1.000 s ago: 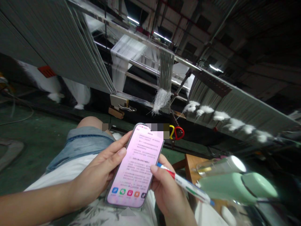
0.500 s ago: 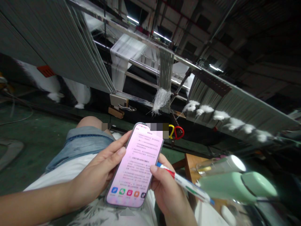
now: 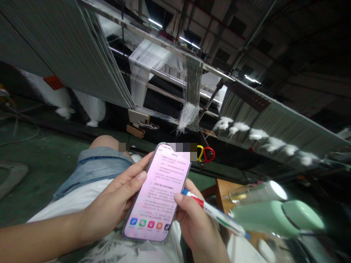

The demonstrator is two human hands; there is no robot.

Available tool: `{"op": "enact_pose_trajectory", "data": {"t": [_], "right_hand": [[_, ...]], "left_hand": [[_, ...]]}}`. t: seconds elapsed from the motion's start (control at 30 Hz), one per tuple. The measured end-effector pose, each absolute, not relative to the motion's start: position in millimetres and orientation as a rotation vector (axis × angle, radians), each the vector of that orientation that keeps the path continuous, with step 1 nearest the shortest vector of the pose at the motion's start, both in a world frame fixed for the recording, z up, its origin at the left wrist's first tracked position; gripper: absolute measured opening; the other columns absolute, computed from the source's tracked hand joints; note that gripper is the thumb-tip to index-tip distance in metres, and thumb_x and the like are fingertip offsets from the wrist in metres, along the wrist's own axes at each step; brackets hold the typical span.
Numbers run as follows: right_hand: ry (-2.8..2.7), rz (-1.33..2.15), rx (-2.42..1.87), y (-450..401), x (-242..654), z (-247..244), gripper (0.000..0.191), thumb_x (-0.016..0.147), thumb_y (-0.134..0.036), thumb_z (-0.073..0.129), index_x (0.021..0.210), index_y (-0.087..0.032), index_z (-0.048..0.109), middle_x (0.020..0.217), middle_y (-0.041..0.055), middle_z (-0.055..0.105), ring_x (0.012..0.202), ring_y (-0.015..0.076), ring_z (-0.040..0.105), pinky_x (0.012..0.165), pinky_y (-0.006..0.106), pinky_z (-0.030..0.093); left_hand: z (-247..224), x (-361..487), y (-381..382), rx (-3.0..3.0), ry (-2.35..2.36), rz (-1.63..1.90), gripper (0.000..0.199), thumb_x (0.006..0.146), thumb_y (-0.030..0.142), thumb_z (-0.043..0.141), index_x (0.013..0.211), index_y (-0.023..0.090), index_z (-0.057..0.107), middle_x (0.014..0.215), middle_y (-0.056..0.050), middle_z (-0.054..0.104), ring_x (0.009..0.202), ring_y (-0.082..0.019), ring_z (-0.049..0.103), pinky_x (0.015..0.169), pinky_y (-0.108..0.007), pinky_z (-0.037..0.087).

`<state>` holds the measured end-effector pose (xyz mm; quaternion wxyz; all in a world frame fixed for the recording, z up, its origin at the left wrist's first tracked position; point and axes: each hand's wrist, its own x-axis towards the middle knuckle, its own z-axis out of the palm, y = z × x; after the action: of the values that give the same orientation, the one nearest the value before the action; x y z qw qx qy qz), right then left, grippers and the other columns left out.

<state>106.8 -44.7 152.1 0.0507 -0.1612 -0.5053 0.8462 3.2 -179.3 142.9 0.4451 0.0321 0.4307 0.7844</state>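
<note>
Head view | on my feed, left hand (image 3: 115, 199) fingers (image 3: 141, 176) curled around a smartphone (image 3: 156, 193) showing a text page, held above the lap | right hand (image 3: 193, 219) clamped on a multicolour pen (image 3: 216, 215), just beside the phone | wooden desk (image 3: 222, 191) at right, mint-green flask (image 3: 274, 215) beyond the pen | loom warp threads (image 3: 193, 84) ahead

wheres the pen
In the head view, on the right side, the white multicolour pen sits in the person's right hand, beside the right edge of the smartphone, with a mint-green bottle just past it.
</note>
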Motion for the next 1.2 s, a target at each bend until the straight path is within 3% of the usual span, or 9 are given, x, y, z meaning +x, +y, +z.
{"op": "enact_pose_trajectory", "data": {"t": [0.17,0.5,0.83,1.2], "right_hand": [[-1.558,2.578,-0.496,-44.1,106.7,155.1,0.041,0.076,-0.026,0.061,0.117,-0.023,0.059,0.101,0.0046,0.072,0.087,0.0196,0.069,0.069,0.029,0.052],[-1.458,2.595,-0.507,-45.9,104.4,152.9,0.033,0.077,-0.031,0.063,0.108,-0.023,0.064,0.083,0.0018,0.071,0.065,0.0139,0.064,0.056,0.023,0.049],[-1.414,2.604,-0.48,-46.1,103.5,151.4,0.028,0.077,-0.035,0.065,0.102,-0.022,0.066,0.084,0.0021,0.071,0.065,0.0123,0.064,0.055,0.02,0.047],[-1.505,2.578,-0.481,-44.2,105.4,152.4,0.034,0.078,-0.033,0.063,0.11,-0.023,0.064,0.085,0.0019,0.07,0.068,0.0134,0.064,0.057,0.022,0.047]], "left_hand": [[143.1,2.2,-179.6,0.068,1.048,1.965,0.061,0.078,0.042,0.07,0.134,0.045,0.045,0.129,0.002,0.064,0.109,-0.026,0.063,0.079,-0.032,0.057],[148.7,4.8,-180.1,0.074,1.047,1.95,0.059,0.084,0.041,0.063,0.138,0.043,0.04,0.13,0.002,0.062,0.113,-0.025,0.06,0.08,-0.03,0.055],[147.2,4.2,-179.8,0.107,1.012,1.959,0.06,0.086,0.039,0.06,0.141,0.042,0.036,0.134,0.0,0.059,0.113,-0.025,0.061,0.083,-0.03,0.054],[147.9,4.7,-179.6,0.079,1.024,1.95,0.056,0.087,0.04,0.058,0.14,0.042,0.038,0.125,0.002,0.066,0.109,-0.024,0.063,0.083,-0.032,0.055]]}}
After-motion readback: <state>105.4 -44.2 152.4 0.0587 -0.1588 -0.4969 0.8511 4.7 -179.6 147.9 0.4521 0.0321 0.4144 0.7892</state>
